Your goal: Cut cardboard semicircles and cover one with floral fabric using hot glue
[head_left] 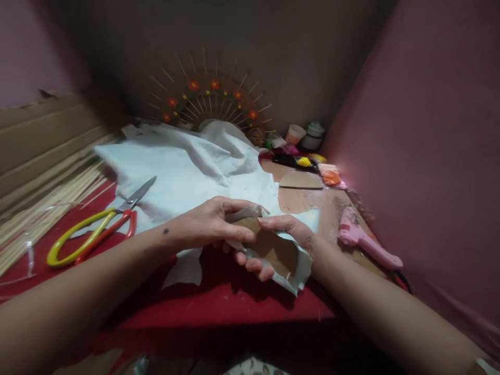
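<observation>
A brown cardboard piece (pixel 275 251) with pale blue cloth folded around its edges is held above the red table's front. My left hand (pixel 224 226) grips its left end, thumb on the bare cardboard and fingers underneath. My right hand (pixel 291 232) is closed on the upper right side, its thumb pressing near the cloth edge. Behind the hands spreads a large, wrinkled pale blue cloth (pixel 183 166). Scissors (pixel 117 219) with yellow and orange handles lie at its left, blades apart. A small cloth scrap (pixel 185 268) lies below my left wrist.
A pink glue gun (pixel 367 239) rests on a brown board (pixel 332 208) at right. Thin wooden sticks (pixel 50 213) and corrugated cardboard (pixel 42 130) are at left. A flower-trimmed half-round stick piece (pixel 214 96), a cup (pixel 295 134) and a jar (pixel 313 136) stand at the back.
</observation>
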The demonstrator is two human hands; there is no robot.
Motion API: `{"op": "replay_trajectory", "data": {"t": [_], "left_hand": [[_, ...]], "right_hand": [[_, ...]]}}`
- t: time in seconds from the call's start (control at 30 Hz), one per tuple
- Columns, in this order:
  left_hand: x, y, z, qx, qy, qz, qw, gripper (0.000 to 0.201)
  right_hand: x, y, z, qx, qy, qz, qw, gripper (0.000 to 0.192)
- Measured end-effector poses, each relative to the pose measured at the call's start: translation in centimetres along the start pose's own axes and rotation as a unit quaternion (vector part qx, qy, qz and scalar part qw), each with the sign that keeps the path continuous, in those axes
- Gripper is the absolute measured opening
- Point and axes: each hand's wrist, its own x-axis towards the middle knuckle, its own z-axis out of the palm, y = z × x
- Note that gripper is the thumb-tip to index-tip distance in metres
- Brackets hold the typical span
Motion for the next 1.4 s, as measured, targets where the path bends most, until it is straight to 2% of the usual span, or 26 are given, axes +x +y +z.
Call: {"op": "replay_trajectory", "data": {"t": [0.13,0.27,0.47,0.6,0.7,0.83,1.0,1.2,1.4], "left_hand": [[0.0,0.0,0.1,-0.034,-0.049,0.011,0.998,0.036],[-0.3,0.2,0.4,-0.052,-0.035,0.017,0.998,0.031],[-0.7,0.3,0.4,-0.054,-0.033,-0.009,0.998,0.029],[-0.8,0.2,0.0,-0.038,-0.022,-0.027,0.999,0.037],[-0.9,0.0,-0.5,-0.023,-0.020,-0.039,0.999,0.040],[-1.0,-0.3,-1.4,0.006,-0.011,-0.038,0.999,0.044],[-1.1,-0.2,-1.8,0.034,-0.020,-0.031,0.999,0.038],[-1.1,0.2,-1.8,0.082,-0.055,-0.014,0.995,0.038],[-1.3,0.6,-1.8,0.079,-0.056,-0.022,0.995,0.038]], "right_hand": [[0.0,0.2,-0.1,0.006,-0.010,0.022,1.000,0.050],[0.0,0.3,-0.1,0.011,-0.021,0.019,1.000,0.046],[0.2,0.4,0.4,-0.058,-0.053,0.014,0.997,0.062],[0.0,0.4,1.4,-0.061,-0.035,0.040,0.997,0.068],[0.0,0.4,1.5,-0.058,0.002,0.000,0.998,0.078],[0.1,0.5,0.8,-0.060,0.065,-0.066,0.994,0.062],[0.2,1.2,0.5,-0.032,0.102,-0.044,0.993,0.053],[0.4,1.4,1.5,-0.063,0.172,-0.017,0.983,0.032],[0.9,1.5,2.1,-0.050,0.162,-0.005,0.986,0.029]]}}
